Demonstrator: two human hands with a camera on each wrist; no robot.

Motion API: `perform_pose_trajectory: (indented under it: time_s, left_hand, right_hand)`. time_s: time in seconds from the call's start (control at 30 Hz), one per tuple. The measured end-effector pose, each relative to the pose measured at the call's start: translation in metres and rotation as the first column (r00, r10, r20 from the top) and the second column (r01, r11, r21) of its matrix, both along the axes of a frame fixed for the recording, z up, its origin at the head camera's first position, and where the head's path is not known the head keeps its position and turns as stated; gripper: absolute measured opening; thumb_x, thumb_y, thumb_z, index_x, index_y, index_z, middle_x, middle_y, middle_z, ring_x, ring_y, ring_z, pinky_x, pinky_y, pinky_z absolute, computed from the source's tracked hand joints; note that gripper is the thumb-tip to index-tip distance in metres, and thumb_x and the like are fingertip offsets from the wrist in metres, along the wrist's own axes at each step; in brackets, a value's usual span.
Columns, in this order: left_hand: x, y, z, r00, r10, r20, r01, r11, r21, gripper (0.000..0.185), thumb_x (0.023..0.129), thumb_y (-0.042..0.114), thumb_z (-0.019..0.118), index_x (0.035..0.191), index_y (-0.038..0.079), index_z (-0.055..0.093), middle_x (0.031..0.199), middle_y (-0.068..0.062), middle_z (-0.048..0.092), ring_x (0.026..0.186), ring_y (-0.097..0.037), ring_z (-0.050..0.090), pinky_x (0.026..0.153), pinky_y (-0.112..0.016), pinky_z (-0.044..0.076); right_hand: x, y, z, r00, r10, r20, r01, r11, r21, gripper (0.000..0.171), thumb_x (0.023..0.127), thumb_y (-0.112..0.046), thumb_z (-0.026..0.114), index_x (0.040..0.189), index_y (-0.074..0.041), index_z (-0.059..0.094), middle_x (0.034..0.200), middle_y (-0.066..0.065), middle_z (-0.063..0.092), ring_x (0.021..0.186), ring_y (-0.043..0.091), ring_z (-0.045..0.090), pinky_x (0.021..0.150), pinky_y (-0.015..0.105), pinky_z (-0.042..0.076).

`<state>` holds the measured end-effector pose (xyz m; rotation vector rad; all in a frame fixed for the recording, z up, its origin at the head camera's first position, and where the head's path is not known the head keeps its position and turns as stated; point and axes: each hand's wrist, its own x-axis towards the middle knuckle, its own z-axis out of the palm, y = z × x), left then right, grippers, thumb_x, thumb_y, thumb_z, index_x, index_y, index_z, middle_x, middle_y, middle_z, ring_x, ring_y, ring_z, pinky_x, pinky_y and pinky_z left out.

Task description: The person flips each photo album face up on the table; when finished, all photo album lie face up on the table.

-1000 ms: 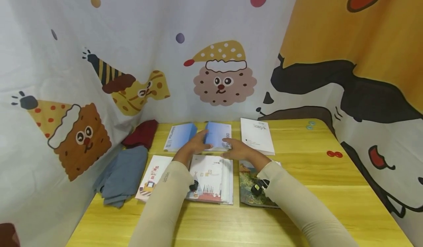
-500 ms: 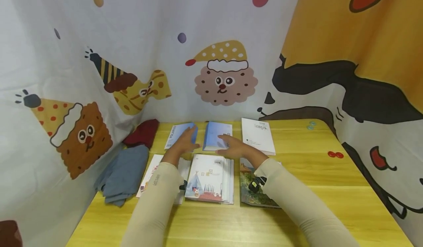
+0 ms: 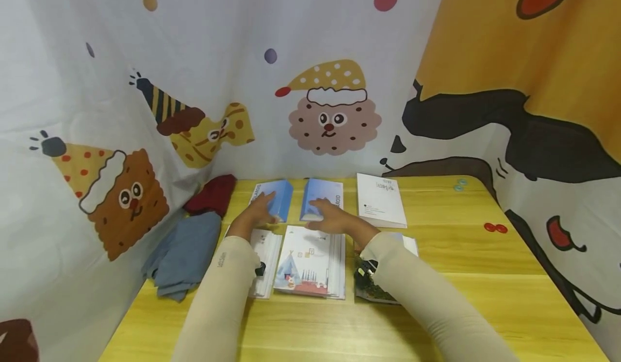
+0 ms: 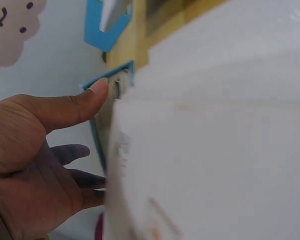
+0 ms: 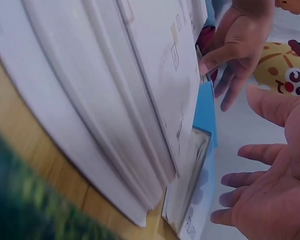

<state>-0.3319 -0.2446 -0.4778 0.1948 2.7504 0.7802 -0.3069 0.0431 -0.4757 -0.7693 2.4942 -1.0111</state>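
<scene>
My left hand (image 3: 252, 214) lies over the left blue POLAROID book (image 3: 284, 197), its fingers spread across the cover and its thumb near the front edge. In the left wrist view, the thumb of that hand (image 4: 35, 145) reaches the book's rim, while white pages of a nearer book fill much of the picture. My right hand (image 3: 335, 219) hovers at the front of the right blue book (image 3: 322, 187), fingers spread. The right wrist view shows the right hand (image 5: 275, 185) with nothing between fingers and thumb, beside the white-edged blue book (image 5: 197, 185).
A white book (image 3: 380, 203) lies at the back right. In front are stacked picture books (image 3: 305, 259), another stack (image 3: 264, 265) and a green landscape book (image 3: 368, 289) partly under the right sleeve. Grey cloth (image 3: 186, 254), dark red cloth (image 3: 213, 195) and red round pieces (image 3: 495, 228) flank them.
My left hand has moved left from between the two blue books onto the left one. The right hand has shifted slightly left. The right blue book now shows more of its spine.
</scene>
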Motion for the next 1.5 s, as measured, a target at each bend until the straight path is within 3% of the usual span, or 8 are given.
perform_pose_trajectory:
  time_s: [0.17, 0.3, 0.5, 0.7, 0.97, 1.2, 1.37, 1.5]
  left_hand:
    - [-0.002, -0.006, -0.009, 1.0, 0.001, -0.02, -0.002, 0.999, -0.051, 0.09, 0.101, 0.015, 0.077, 0.174, 0.007, 0.025, 0.178, -0.036, 0.008, 0.163, -0.066, 0.005, 0.134, -0.073, 0.011]
    - [-0.003, -0.007, -0.011, 1.0, 0.016, -0.021, -0.017, 0.998, -0.064, 0.082, 0.105, 0.021, 0.073, 0.173, 0.009, 0.028, 0.179, -0.033, 0.009, 0.164, -0.063, 0.006, 0.135, -0.07, 0.012]
    - [-0.002, -0.008, -0.009, 1.0, 0.022, 0.004, -0.022, 0.996, -0.088, 0.077, 0.109, 0.025, 0.068, 0.173, 0.012, 0.028, 0.18, -0.03, 0.008, 0.166, -0.058, 0.008, 0.136, -0.067, 0.014]
    - [0.003, -0.01, -0.006, 0.999, 0.012, 0.037, -0.008, 0.996, -0.092, 0.075, 0.112, 0.028, 0.063, 0.174, 0.015, 0.024, 0.181, -0.029, 0.006, 0.167, -0.055, 0.01, 0.137, -0.066, 0.013]
    - [0.007, -0.013, -0.006, 0.995, -0.083, -0.063, 0.089, 0.991, 0.097, 0.072, 0.114, 0.028, 0.06, 0.173, 0.005, 0.026, 0.178, -0.027, 0.024, 0.165, -0.052, 0.024, 0.135, -0.065, 0.021]
    - [0.006, -0.013, -0.012, 0.992, -0.057, -0.109, 0.081, 0.97, 0.228, 0.072, 0.116, 0.027, 0.055, 0.174, 0.003, 0.02, 0.175, -0.035, 0.025, 0.157, -0.06, 0.035, 0.13, -0.07, 0.03]
    - [0.007, -0.009, -0.011, 0.991, -0.054, -0.12, 0.092, 0.938, 0.335, 0.072, 0.117, 0.025, 0.053, 0.176, 0.005, 0.015, 0.178, -0.03, 0.024, 0.163, -0.053, 0.03, 0.133, -0.065, 0.027]
    - [0.012, -0.008, -0.01, 0.995, -0.006, -0.096, 0.047, 0.902, 0.43, 0.072, 0.117, 0.02, 0.052, 0.177, 0.009, 0.013, 0.178, -0.03, 0.026, 0.16, -0.055, 0.035, 0.128, -0.065, 0.038]
  right_hand:
    - [0.002, -0.012, 0.001, 1.0, -0.013, -0.026, 0.013, 1.0, 0.011, 0.084, 0.107, -0.039, 0.069, 0.172, -0.003, 0.03, 0.182, 0.026, 0.014, 0.17, 0.05, 0.005, 0.137, 0.067, 0.013]
    - [0.005, -0.015, 0.001, 0.999, -0.015, -0.036, 0.016, 0.999, 0.031, 0.081, 0.107, -0.04, 0.069, 0.171, -0.004, 0.034, 0.181, 0.026, 0.018, 0.17, 0.05, 0.007, 0.135, 0.071, 0.012]
    - [0.006, -0.018, -0.003, 0.999, -0.012, -0.053, 0.015, 0.998, 0.064, 0.08, 0.106, -0.042, 0.068, 0.17, -0.005, 0.036, 0.181, 0.025, 0.021, 0.17, 0.05, 0.007, 0.132, 0.078, 0.007]
    - [0.005, -0.021, -0.008, 0.999, -0.015, -0.046, 0.018, 0.997, 0.068, 0.08, 0.107, -0.043, 0.068, 0.171, -0.006, 0.036, 0.181, 0.024, 0.021, 0.171, 0.047, 0.007, 0.134, 0.075, 0.005]
    - [0.008, -0.027, -0.006, 1.0, -0.001, -0.016, 0.001, 1.0, 0.012, 0.083, 0.107, -0.041, 0.069, 0.172, -0.005, 0.032, 0.18, 0.026, 0.022, 0.171, 0.047, 0.007, 0.136, 0.07, 0.005]
    - [0.01, -0.043, -0.003, 0.999, 0.041, -0.002, -0.041, 0.996, -0.08, 0.095, 0.107, -0.037, 0.07, 0.177, -0.013, 0.011, 0.183, 0.021, 0.018, 0.169, 0.045, 0.02, 0.136, 0.064, 0.02]
    - [0.012, -0.051, 0.002, 0.999, -0.004, 0.032, 0.008, 0.992, -0.128, 0.099, 0.105, -0.04, 0.072, 0.178, -0.017, 0.008, 0.182, 0.016, 0.023, 0.167, 0.044, 0.029, 0.135, 0.062, 0.025]
    - [0.011, -0.055, 0.003, 0.999, 0.005, 0.04, 0.002, 0.984, -0.176, 0.102, 0.107, -0.038, 0.071, 0.178, -0.024, -0.001, 0.183, 0.012, 0.021, 0.168, 0.039, 0.026, 0.136, 0.062, 0.022]
